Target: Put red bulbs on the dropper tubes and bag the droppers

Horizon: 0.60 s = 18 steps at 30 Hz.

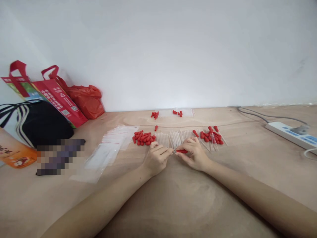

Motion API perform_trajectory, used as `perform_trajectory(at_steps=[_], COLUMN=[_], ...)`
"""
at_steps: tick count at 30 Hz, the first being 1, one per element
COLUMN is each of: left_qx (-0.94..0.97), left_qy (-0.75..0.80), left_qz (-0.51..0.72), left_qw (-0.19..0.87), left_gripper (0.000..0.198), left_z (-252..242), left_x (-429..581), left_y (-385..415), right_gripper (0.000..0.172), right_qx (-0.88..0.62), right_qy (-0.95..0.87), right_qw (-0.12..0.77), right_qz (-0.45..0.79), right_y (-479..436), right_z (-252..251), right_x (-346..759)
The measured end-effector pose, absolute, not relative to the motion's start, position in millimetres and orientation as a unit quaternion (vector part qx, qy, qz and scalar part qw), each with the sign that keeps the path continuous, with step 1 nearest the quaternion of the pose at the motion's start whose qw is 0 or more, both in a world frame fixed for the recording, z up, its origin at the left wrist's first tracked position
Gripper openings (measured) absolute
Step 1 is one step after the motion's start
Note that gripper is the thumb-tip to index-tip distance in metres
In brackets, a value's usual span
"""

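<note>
Both hands meet over the wooden table in the middle of the head view. My right hand (194, 153) pinches a red rubber dropper bulb (182, 151), its narrow end pointing left. From that end a short bit of clear tube (174, 151) shows, running to the fingertips of my left hand (158, 157), which are pinched on it. Just beyond the hands lie rows of thin clear tubes (175, 137). A pile of red bulbs (146, 138) sits beyond my left hand, and more red bulbs (216, 137), mixed with tubes, lie beyond my right.
Clear zip bags (111, 142) are spread on the left. Further left stand a black drawstring bag (49, 122), red carry bags (59, 99) and an orange package (19, 152). A white power strip (292, 134) lies on the right. At the back, bulbs rest on another clear bag (165, 113).
</note>
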<state>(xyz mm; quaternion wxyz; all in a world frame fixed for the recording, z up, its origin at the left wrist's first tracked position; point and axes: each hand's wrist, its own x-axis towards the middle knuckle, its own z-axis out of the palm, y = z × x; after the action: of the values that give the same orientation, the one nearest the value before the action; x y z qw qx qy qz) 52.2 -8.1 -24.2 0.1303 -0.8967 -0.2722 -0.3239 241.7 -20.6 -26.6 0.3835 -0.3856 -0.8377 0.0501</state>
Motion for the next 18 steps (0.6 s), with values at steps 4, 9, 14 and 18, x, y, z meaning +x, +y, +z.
perform_trajectory(at_steps=[4,9,14,18], left_qx=[-0.896,-0.880,-0.870,-0.867], left_qy=[-0.271,-0.283,-0.283,-0.303], left_qz=[-0.330,-0.375,-0.404,-0.389], left_qw=[0.125,0.065,-0.029,-0.073], left_gripper=[0.019,0.016,0.017,0.027], left_z=[-24,-25,-27,-26], left_x=[52,56,57,52], left_y=[-12,-12,-8,-6], right_gripper=[0.013,0.016,0.023,0.027], right_qx=[-0.372,-0.386,-0.371,-0.404], right_qy=[-0.842,-0.784,-0.636,-0.604], right_qw=[0.385,0.437,0.519,0.542], right_qz=[0.063,0.214,0.434,0.423], right_y=[-21,-20,-19,-6], right_z=[-27,-25,-27,-14], right_x=[241,239,228,244])
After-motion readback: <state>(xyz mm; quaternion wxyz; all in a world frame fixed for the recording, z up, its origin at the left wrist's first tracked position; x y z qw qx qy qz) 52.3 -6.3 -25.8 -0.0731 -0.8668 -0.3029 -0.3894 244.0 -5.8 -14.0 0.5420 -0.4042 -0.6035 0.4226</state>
